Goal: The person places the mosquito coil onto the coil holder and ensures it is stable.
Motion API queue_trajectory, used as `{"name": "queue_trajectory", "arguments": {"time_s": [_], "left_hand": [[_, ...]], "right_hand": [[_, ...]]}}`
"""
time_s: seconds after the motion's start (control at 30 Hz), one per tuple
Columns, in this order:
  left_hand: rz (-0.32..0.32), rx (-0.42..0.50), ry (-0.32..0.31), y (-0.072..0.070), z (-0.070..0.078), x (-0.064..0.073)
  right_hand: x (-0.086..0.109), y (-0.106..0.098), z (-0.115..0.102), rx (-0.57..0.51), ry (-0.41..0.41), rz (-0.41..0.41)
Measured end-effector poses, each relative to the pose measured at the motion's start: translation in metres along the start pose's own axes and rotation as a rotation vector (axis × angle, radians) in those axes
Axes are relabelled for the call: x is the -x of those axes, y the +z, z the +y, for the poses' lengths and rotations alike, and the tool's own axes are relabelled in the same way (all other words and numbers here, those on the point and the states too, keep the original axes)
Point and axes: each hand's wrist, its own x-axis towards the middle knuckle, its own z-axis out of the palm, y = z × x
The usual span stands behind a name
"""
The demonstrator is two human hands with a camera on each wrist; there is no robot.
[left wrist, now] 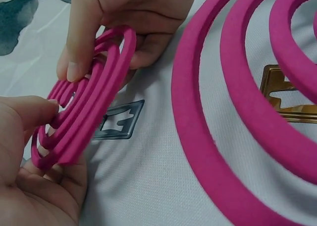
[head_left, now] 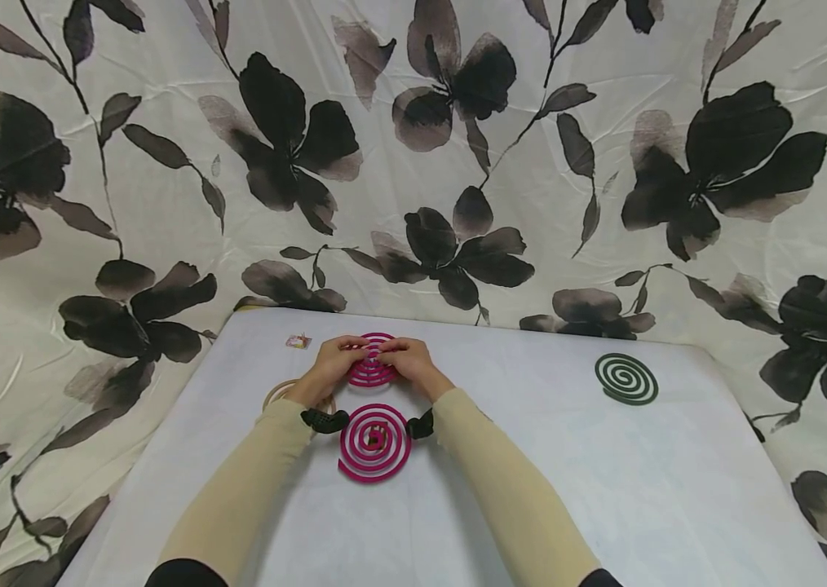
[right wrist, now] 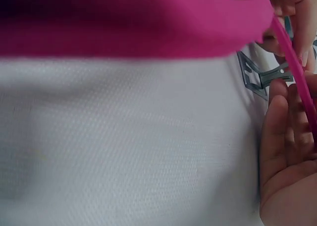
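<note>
Both hands hold a pink mosquito coil [head_left: 373,377] at the table's far side. My left hand [head_left: 324,371] pinches its left part, thumb on top and fingers underneath. From the other side my right hand [head_left: 417,364] grips it with thumb and fingers. The left wrist view shows the coil tilted, with a grey metal coil stand [left wrist: 137,121] lying below. Between my forearms, a second pink mosquito coil [head_left: 375,477] lies over a gold-coloured metal stand [left wrist: 270,84]. Whether the held coil touches the grey stand, I cannot tell.
A tan coil [head_left: 276,391] lies partly hidden behind my left wrist. One small printed packet [head_left: 298,342] is near the far left corner. At the right, a green mosquito coil [head_left: 626,379] lies on the white table [head_left: 678,489]. Floral cloth [head_left: 568,204] hangs behind the table.
</note>
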Motion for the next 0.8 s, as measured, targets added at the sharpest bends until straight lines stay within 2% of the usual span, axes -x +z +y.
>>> {"name": "queue_trajectory", "arguments": {"time_s": [0.33,0.53,0.8], "left_hand": [[0.033,-0.033,0.001,0.0028,0.0000,0.0028],[0.034,-0.033,0.003,0.0038,-0.0036,0.0028],[0.008,-0.047,-0.017,0.0020,-0.0057,-0.0003]], "right_hand": [[-0.0040,0.0038,0.0090,0.014,-0.010,0.023],[-0.0016,0.0033,0.0080,0.034,0.003,0.022],[-0.0016,0.0009,0.0089,0.006,0.011,-0.003]]}}
